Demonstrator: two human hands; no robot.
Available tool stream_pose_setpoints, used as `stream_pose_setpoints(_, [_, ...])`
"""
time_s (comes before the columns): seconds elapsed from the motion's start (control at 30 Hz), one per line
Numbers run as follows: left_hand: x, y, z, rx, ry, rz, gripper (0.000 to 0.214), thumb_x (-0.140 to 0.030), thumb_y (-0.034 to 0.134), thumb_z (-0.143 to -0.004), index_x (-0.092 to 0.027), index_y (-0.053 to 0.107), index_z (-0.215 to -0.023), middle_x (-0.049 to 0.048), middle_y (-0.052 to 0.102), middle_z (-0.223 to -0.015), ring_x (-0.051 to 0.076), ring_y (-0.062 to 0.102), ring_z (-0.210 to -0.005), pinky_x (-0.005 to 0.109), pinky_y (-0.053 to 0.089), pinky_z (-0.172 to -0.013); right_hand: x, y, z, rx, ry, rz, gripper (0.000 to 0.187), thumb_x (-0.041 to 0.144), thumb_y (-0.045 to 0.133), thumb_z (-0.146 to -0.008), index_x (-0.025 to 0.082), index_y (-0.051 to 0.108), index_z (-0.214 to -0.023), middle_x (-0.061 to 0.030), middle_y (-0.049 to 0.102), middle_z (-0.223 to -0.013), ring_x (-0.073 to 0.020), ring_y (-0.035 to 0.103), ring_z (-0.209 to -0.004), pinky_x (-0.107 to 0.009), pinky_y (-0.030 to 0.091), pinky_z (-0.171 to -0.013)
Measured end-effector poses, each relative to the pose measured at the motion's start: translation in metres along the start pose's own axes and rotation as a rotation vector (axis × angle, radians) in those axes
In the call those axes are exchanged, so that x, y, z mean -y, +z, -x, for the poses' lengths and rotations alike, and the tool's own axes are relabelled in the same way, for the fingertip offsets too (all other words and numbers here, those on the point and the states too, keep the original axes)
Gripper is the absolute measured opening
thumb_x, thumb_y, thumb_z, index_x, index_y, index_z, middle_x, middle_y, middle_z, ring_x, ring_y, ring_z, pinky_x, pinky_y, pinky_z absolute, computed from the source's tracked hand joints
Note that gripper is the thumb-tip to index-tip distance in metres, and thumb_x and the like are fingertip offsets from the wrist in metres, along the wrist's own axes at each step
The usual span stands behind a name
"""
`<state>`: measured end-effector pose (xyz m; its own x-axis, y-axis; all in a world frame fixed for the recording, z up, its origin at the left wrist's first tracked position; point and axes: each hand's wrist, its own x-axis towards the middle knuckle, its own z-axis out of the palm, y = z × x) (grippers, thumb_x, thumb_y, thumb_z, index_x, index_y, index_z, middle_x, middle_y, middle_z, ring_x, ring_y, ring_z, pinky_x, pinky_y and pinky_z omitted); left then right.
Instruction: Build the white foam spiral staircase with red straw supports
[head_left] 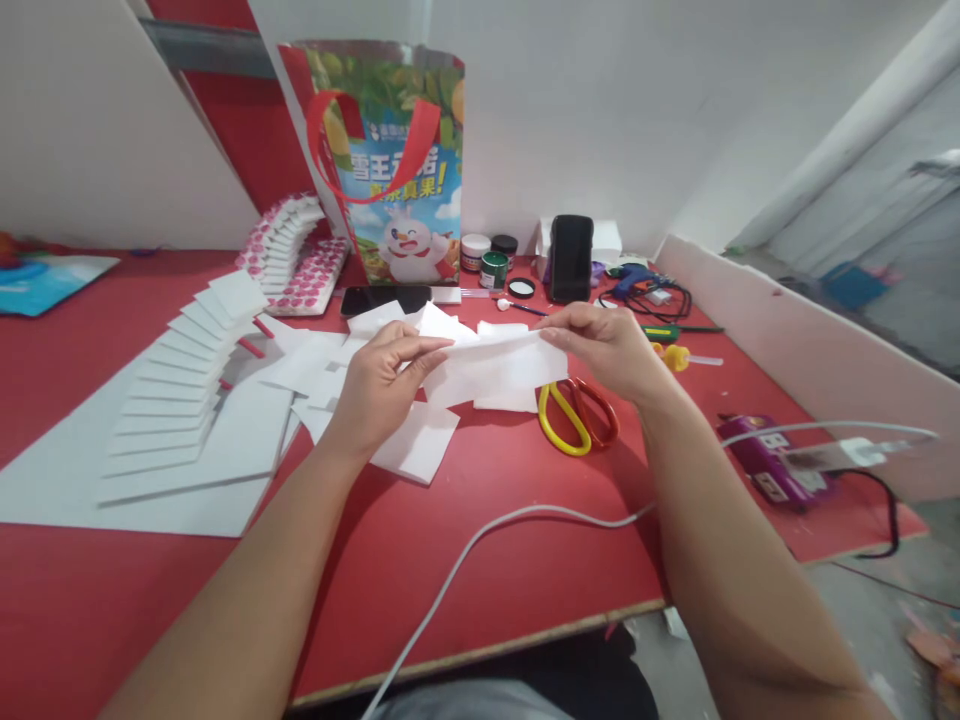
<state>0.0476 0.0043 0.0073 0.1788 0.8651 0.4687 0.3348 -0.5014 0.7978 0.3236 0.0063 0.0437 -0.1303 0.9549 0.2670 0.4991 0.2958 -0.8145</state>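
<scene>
Between both hands a strip of white paper (499,365) is stretched above the table, its lower part hanging down. My left hand (386,385) pinches its left end between thumb and fingers. The right end is pinched by my right hand (604,345). Under and behind the strip lie several loose white paper pieces (420,445). Just below my right hand, scissors with one yellow and one red handle (566,420) rest on the table, their blades hidden beneath the paper.
A fanned stepped row of white pieces (169,380) stands on white sheets at left. Behind are a pink-patterned stepped piece (289,260), a printed bag (405,170), paint jars (493,268) and a dark phone (571,258). A white cable (525,512) crosses the red table (465,590); a purple power strip (780,465) lies right.
</scene>
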Motion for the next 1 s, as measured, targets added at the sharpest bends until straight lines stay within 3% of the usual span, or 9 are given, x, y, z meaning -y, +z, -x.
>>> stream_pose_setpoints(0.13, [-0.001, -0.001, 0.0, 0.019, 0.011, -0.026, 0.016, -0.027, 0.064, -0.094, -0.02, 0.077, -0.088, 0.0025, 0.058, -0.086, 0.018, 0.056, -0.085, 0.03, 0.046, -0.08, -0.003, -0.001, -0.002, -0.008, -0.069, 0.088, 0.023, 0.041, 0.069, -0.086, 0.018, 0.072, -0.081, -0.0043, 0.068, -0.083, -0.0176, 0.059, -0.078, -0.032, 0.047, -0.075])
stream_pose_setpoints(0.23, [-0.004, -0.002, -0.001, -0.018, -0.007, 0.04, 0.021, -0.027, 0.064, -0.093, -0.019, 0.068, -0.073, 0.0028, 0.056, -0.088, 0.018, 0.056, -0.089, 0.03, 0.045, -0.083, 0.0, 0.002, -0.003, -0.04, -0.16, 0.051, 0.03, 0.046, 0.069, -0.087, 0.02, 0.066, -0.073, -0.0062, 0.067, -0.092, -0.0196, 0.06, -0.088, -0.034, 0.047, -0.082])
stream_pose_setpoints(0.33, [-0.007, -0.001, -0.002, -0.018, -0.128, 0.281, 0.028, -0.029, 0.068, -0.09, -0.018, 0.06, -0.065, 0.0031, 0.06, -0.093, 0.015, 0.056, -0.083, 0.027, 0.045, -0.077, 0.006, 0.011, -0.001, -0.064, -0.071, -0.111, 0.037, 0.052, 0.068, -0.088, 0.02, 0.059, -0.072, -0.0036, 0.063, -0.082, -0.0162, 0.057, -0.076, -0.03, 0.046, -0.069])
stream_pose_setpoints(0.4, [-0.007, 0.001, -0.002, -0.007, -0.296, 0.46, 0.031, -0.032, 0.071, -0.087, -0.018, 0.056, -0.063, 0.0007, 0.059, -0.079, 0.011, 0.05, -0.065, 0.024, 0.042, -0.062, 0.009, 0.016, 0.0, -0.083, 0.046, -0.179, 0.037, 0.052, 0.069, -0.087, 0.021, 0.056, -0.072, 0.0013, 0.054, -0.066, -0.0121, 0.047, -0.059, -0.027, 0.037, -0.056])
stream_pose_setpoints(0.53, [-0.006, 0.005, -0.001, -0.056, -0.559, 0.63, 0.025, -0.032, 0.081, -0.075, -0.02, 0.058, -0.076, -0.0042, 0.058, -0.059, 0.01, 0.05, -0.05, 0.022, 0.04, -0.05, 0.01, 0.02, 0.001, -0.069, 0.127, -0.266, 0.024, 0.044, 0.072, -0.084, 0.023, 0.063, -0.091, 0.0045, 0.052, -0.058, -0.0106, 0.041, -0.048, -0.025, 0.028, -0.047])
stream_pose_setpoints(0.6, [-0.005, 0.005, -0.001, -0.047, -0.578, 0.634, 0.027, -0.03, 0.082, -0.072, -0.021, 0.061, -0.085, -0.0047, 0.062, -0.061, 0.012, 0.055, -0.05, 0.022, 0.044, -0.051, 0.01, 0.017, 0.002, -0.042, 0.108, -0.257, 0.02, 0.039, 0.071, -0.085, 0.024, 0.068, -0.097, 0.0046, 0.052, -0.058, -0.01, 0.039, -0.047, -0.025, 0.026, -0.046])
stream_pose_setpoints(0.77, [-0.007, 0.004, -0.001, -0.02, -0.53, 0.636, 0.025, -0.025, 0.071, -0.078, -0.021, 0.071, -0.103, -0.0036, 0.064, -0.065, 0.012, 0.058, -0.053, 0.023, 0.046, -0.053, 0.009, 0.01, 0.004, 0.052, 0.112, -0.185, 0.016, 0.031, 0.066, -0.085, 0.019, 0.075, -0.089, 0.004, 0.051, -0.057, -0.0075, 0.033, -0.047, -0.025, 0.022, -0.047])
stream_pose_setpoints(0.9, [-0.007, 0.007, -0.001, -0.082, -0.566, 0.616, 0.015, -0.025, 0.066, -0.076, -0.014, 0.075, -0.082, 0.0012, 0.064, -0.068, 0.012, 0.054, -0.055, 0.024, 0.042, -0.051, 0.007, 0.013, 0.004, 0.045, 0.051, -0.17, 0.019, 0.036, 0.074, -0.081, 0.019, 0.077, -0.088, -0.0004, 0.064, -0.068, -0.0109, 0.048, -0.057, -0.025, 0.033, -0.051])
stream_pose_setpoints(1.0, [-0.007, 0.013, 0.0, -0.101, -0.591, 0.638, 0.018, -0.032, 0.074, -0.074, -0.017, 0.068, -0.083, -0.0014, 0.061, -0.071, 0.012, 0.056, -0.059, 0.025, 0.045, -0.055, 0.005, 0.018, 0.004, 0.044, 0.019, -0.183, 0.023, 0.039, 0.082, -0.075, 0.02, 0.077, -0.087, -0.0031, 0.071, -0.079, -0.0161, 0.059, -0.069, -0.028, 0.044, -0.058])
